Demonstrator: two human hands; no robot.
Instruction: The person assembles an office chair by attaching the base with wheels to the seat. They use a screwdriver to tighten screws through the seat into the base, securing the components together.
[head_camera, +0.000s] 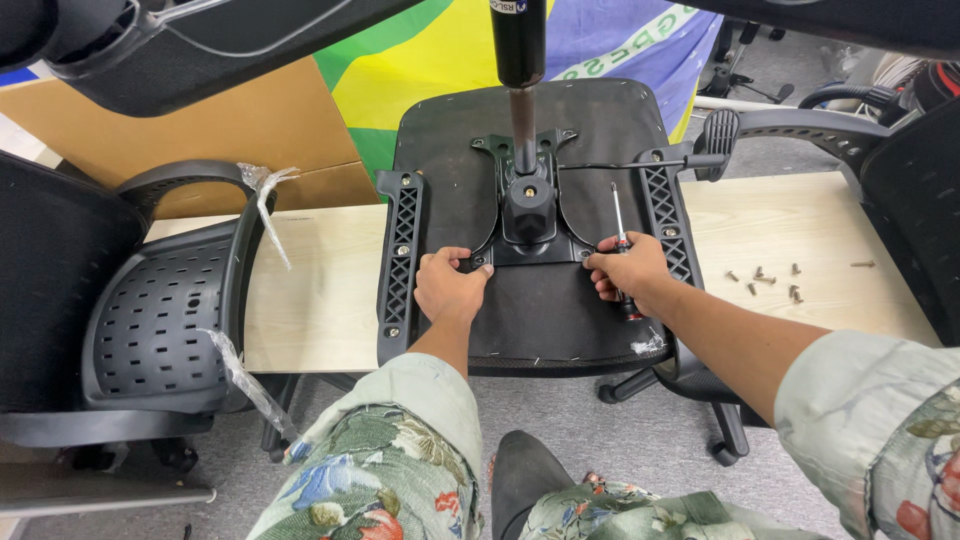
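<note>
Hands steady an upturned chair seat (540, 320) on the bench (310, 300). Left hand (450, 288) presses the metal mechanism plate (528, 215), its grip closed over the edge; right hand (628, 270), grip clamped, holds a screwdriver (620, 235). Seat looks rigid and fairly heavy, best held by its side rails.

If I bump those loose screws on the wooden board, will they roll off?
The screws are small with round shafts, so they would probably roll in short arcs. The board looks flat and smooth, so a hard knock could scatter them.

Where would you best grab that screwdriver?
Probably by its dark handle, low in the right hand, coming from the near side. The screwdriver points up and away with a thin, bare metal shaft; the thicker handle end gives a firmer hold.
</note>
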